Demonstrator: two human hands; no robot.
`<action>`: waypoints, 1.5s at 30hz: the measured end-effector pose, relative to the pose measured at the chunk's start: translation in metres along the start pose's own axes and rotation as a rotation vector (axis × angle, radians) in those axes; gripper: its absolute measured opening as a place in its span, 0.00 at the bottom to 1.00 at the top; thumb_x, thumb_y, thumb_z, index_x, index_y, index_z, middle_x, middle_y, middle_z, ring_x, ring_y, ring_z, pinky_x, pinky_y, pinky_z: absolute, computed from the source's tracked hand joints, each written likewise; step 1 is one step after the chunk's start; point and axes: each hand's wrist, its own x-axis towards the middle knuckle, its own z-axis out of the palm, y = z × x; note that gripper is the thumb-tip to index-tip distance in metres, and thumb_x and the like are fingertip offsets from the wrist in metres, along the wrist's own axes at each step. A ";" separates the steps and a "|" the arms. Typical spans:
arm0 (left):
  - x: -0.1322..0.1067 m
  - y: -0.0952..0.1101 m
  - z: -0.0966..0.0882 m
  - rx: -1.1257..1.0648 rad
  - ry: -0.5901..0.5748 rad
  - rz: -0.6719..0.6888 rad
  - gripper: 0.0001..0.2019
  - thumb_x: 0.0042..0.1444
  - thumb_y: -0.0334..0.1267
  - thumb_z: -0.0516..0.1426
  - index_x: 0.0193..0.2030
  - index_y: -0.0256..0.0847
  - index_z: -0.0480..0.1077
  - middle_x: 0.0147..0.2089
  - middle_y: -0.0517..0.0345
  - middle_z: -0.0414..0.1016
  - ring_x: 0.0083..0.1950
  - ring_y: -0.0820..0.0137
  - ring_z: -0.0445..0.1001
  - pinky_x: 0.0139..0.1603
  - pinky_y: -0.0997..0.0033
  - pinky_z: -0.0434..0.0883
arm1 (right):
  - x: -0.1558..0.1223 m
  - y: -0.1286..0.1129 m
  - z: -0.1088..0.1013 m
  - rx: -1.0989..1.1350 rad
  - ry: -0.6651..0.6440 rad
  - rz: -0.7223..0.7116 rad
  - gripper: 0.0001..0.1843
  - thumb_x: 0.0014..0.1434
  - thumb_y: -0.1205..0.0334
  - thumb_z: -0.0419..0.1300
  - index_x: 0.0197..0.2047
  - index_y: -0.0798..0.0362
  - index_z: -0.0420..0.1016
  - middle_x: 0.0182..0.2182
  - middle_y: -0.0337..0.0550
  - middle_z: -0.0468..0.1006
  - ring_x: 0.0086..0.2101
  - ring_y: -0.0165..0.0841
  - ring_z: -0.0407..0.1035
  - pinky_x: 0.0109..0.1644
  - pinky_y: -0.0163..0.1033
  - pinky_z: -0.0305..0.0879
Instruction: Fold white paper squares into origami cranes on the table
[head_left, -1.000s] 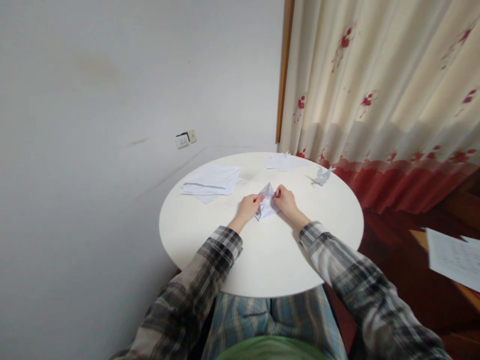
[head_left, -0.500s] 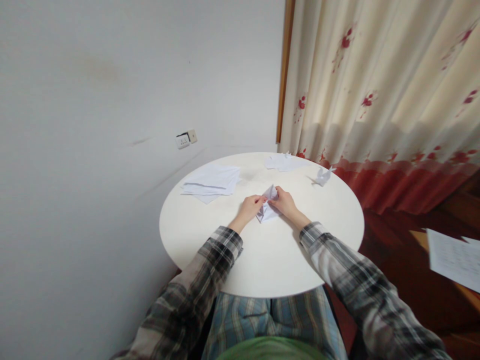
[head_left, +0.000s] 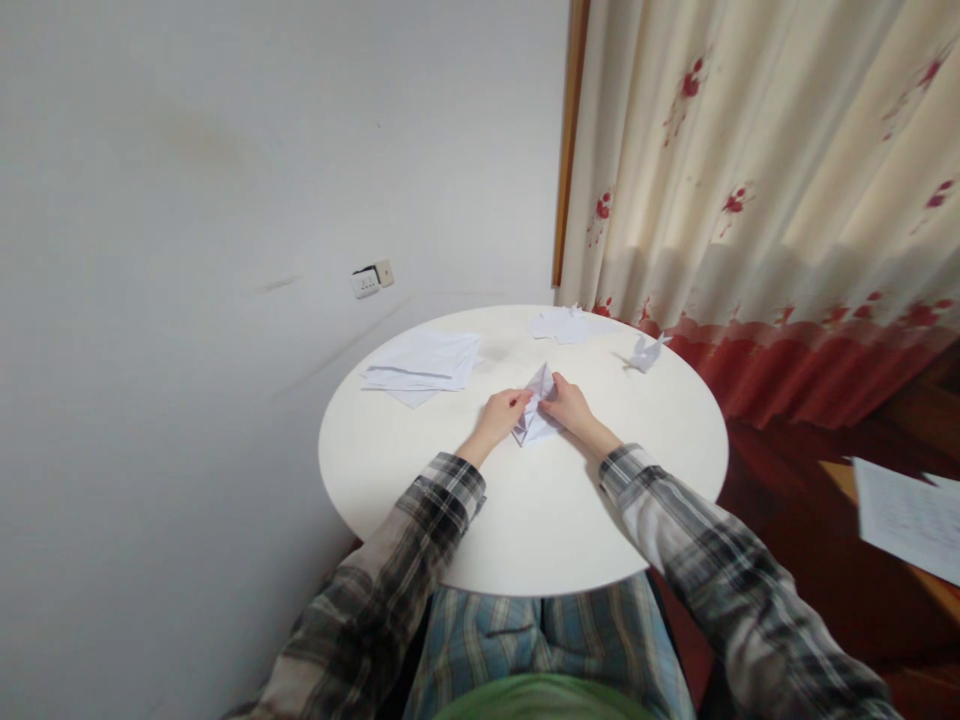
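Between my hands, on the round white table (head_left: 555, 530), lies a partly folded sheet of white paper (head_left: 538, 428) with creases and a raised pointed flap at its far end. My left hand (head_left: 504, 413) pinches its left side, thumb and fingers close together. On the right, my right hand (head_left: 570, 402) grips the far right edge, the index finger behind the flap and the thumb in front. Parts of the paper are hidden under the fingers. Beyond my right hand stands a folded paper crane (head_left: 646, 353).
A stack of white paper sheets (head_left: 424, 360) lies at the far left of the table. More paper (head_left: 562, 325) with a small folded piece on it is at the far edge. A wall borders the left; a flowered curtain (head_left: 750, 180) hangs behind. Printed sheets (head_left: 907, 515) lie at right.
The paper's far flap stands slightly higher and shows more between my hands. My fingers have shifted a little apart; both hands stay at the paper.
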 end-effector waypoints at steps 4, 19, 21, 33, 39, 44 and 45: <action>-0.001 0.003 -0.001 0.039 -0.004 0.021 0.18 0.55 0.47 0.49 0.38 0.38 0.74 0.41 0.53 0.76 0.41 0.70 0.74 0.41 0.74 0.70 | 0.001 0.001 0.002 0.034 0.031 0.003 0.17 0.48 0.63 0.55 0.42 0.55 0.62 0.29 0.45 0.73 0.28 0.33 0.64 0.28 0.33 0.49; 0.000 0.004 -0.001 0.091 0.027 -0.024 0.15 0.55 0.38 0.50 0.46 0.39 0.71 0.44 0.54 0.75 0.40 0.71 0.73 0.41 0.74 0.70 | 0.004 0.009 0.008 0.262 0.142 -0.026 0.09 0.48 0.72 0.50 0.33 0.54 0.67 0.31 0.40 0.74 0.30 0.29 0.66 0.37 0.33 0.59; 0.000 0.004 -0.001 0.090 0.031 -0.021 0.15 0.55 0.38 0.50 0.46 0.39 0.71 0.44 0.54 0.75 0.39 0.71 0.74 0.41 0.74 0.70 | 0.005 0.008 0.007 0.246 0.118 -0.031 0.10 0.49 0.71 0.52 0.35 0.54 0.69 0.34 0.42 0.75 0.32 0.29 0.67 0.40 0.34 0.60; -0.003 0.013 -0.002 0.034 0.043 -0.048 0.13 0.54 0.35 0.51 0.43 0.38 0.71 0.41 0.53 0.76 0.37 0.72 0.74 0.37 0.75 0.71 | 0.001 0.001 0.003 0.148 0.033 -0.079 0.04 0.48 0.66 0.59 0.28 0.55 0.75 0.29 0.42 0.77 0.32 0.30 0.68 0.39 0.33 0.59; -0.002 0.015 -0.006 0.052 0.156 -0.035 0.11 0.53 0.31 0.50 0.39 0.36 0.71 0.38 0.53 0.76 0.38 0.71 0.73 0.39 0.74 0.70 | 0.000 -0.001 0.001 0.178 0.037 -0.113 0.04 0.47 0.70 0.57 0.26 0.55 0.73 0.27 0.41 0.76 0.29 0.29 0.68 0.38 0.32 0.59; 0.000 0.013 -0.009 0.148 0.221 -0.026 0.10 0.52 0.28 0.50 0.38 0.37 0.70 0.38 0.54 0.75 0.38 0.72 0.72 0.42 0.72 0.68 | -0.002 -0.003 -0.001 0.213 0.066 -0.118 0.04 0.47 0.70 0.56 0.26 0.55 0.73 0.26 0.40 0.76 0.28 0.28 0.67 0.36 0.31 0.59; -0.001 0.013 -0.008 0.158 0.218 -0.018 0.10 0.52 0.29 0.51 0.39 0.37 0.69 0.38 0.54 0.74 0.37 0.72 0.72 0.41 0.72 0.68 | -0.002 -0.003 -0.001 0.214 0.072 -0.113 0.04 0.47 0.70 0.56 0.26 0.55 0.72 0.26 0.40 0.76 0.28 0.28 0.67 0.36 0.31 0.59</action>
